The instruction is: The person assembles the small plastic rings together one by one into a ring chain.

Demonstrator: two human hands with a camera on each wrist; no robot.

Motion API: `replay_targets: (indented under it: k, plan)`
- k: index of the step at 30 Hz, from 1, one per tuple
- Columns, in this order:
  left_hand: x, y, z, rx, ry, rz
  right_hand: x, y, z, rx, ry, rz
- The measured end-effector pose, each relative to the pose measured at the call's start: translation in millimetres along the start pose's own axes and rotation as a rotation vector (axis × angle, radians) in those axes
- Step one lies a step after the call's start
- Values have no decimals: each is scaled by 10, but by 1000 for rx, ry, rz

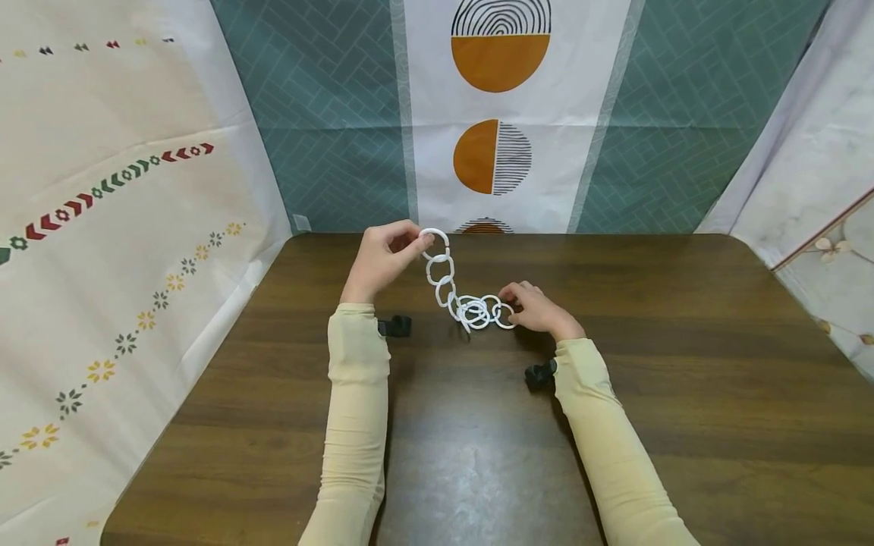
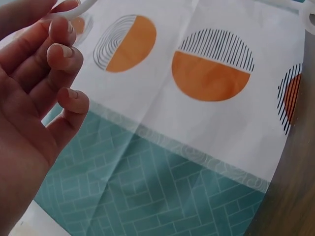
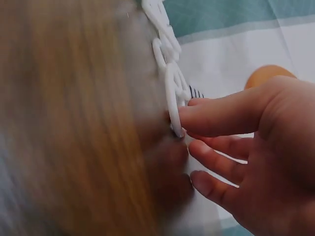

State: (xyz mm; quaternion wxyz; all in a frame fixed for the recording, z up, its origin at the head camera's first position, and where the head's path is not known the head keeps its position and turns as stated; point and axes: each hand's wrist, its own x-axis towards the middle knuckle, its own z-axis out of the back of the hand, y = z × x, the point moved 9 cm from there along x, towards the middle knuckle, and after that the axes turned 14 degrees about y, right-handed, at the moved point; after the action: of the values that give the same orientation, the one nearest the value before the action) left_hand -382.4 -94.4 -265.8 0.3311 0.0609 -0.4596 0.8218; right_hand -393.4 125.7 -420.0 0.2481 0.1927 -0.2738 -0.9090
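Observation:
A chain of white plastic rings (image 1: 448,243) hangs down from my raised left hand (image 1: 381,262), then gathers in a small overlapping heap low over the table. Thumb and index finger of that hand pinch the top ring; its other fingers are loosely bent in the left wrist view, where only part of the white ring (image 2: 84,9) shows at the top edge. Lower and to the right, my right hand (image 1: 539,311) holds the ring at the opposite end. The right wrist view has the thumb pressed to this end ring (image 3: 171,93), with the index finger partly hidden behind.
The dark brown wooden table (image 1: 683,425) extends around both arms. A patterned teal and white cloth (image 1: 328,114) hangs behind its far edge, with pale cloths at the left and right sides. Each wrist carries a small black camera (image 1: 396,327).

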Motion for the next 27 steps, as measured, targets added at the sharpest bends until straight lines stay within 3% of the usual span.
replay_targets:
  k: [4,10,15,20,27]
  plan:
    - [-26,53,97,-14,-53,26,-34,-81,52,21,-16,-6]
    - [-92,134,267,-23,-185,80,-82,-211,126,14,-37,-25]
    - [-177,21,378,-27,-264,98,-130,-298,167,23,-42,-44]
    - [-242,-45,457,-51,-282,133,-187,-380,200,36,-46,-53]
    - [-305,155,489,-98,-230,243,-246,-432,223,33,-19,-29]
